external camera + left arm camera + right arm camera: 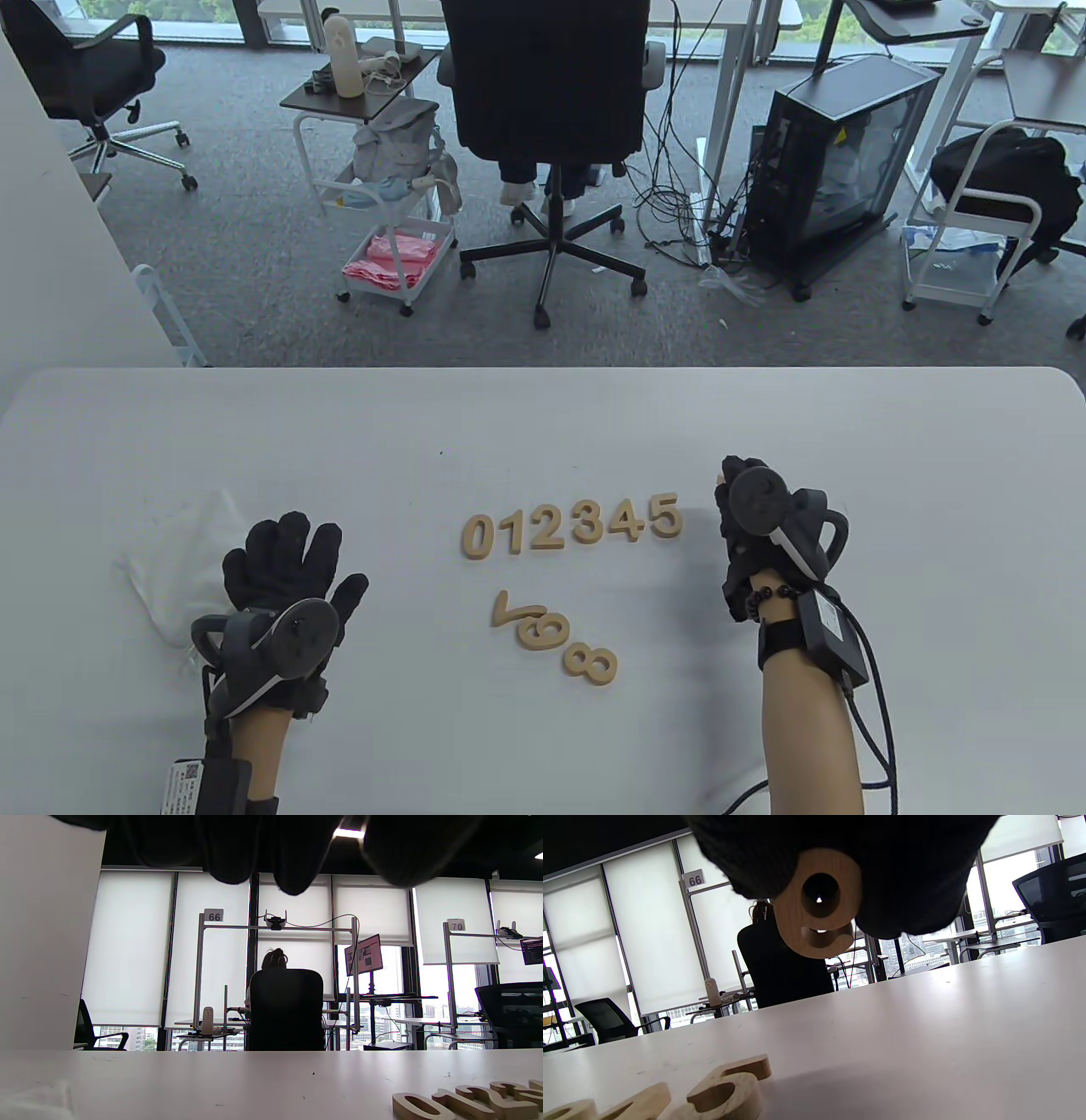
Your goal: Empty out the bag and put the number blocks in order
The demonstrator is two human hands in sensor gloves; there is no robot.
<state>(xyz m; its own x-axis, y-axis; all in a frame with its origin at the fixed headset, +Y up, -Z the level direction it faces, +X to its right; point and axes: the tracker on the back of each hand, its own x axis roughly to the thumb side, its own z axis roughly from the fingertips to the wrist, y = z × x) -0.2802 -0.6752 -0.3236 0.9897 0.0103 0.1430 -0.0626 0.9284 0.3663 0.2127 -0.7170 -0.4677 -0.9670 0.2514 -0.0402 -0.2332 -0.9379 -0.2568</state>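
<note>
White and matte, the long table (543, 407) with rounded far corners carries ten flat wooden number blocks of pale, smooth-faced cut wood, nine lying down and one in the air. Six of them form a tidy row near the middle: the 0 block (478, 536), the 1 block (512, 533), the 2 block (548, 527), the 3 block (589, 520), the 4 block (629, 519) and the 5 block (665, 516), each just beside the next. Nearer the person lie three loose ones in a slanting string: the 7 block (512, 609), a 9 block (546, 632) touching it, and the 8 block (590, 664) just beside that. The tenth, a wooden 6 block (818, 906) with one round hole, hangs above the table just right of the 5, pinched between the fingers of the right hand (759, 531) in its black knitted glove; the right wrist view shows the dark fingertips closed around its upper part. The left hand (288, 577), gloved the same, rests palm-down with its fingers spread on the table, partly over one crumpled, thin white drawstring bag (174, 564) lying flat at the left. Beyond the far edge stands a black office chair (547, 102) on grey carpet
</note>
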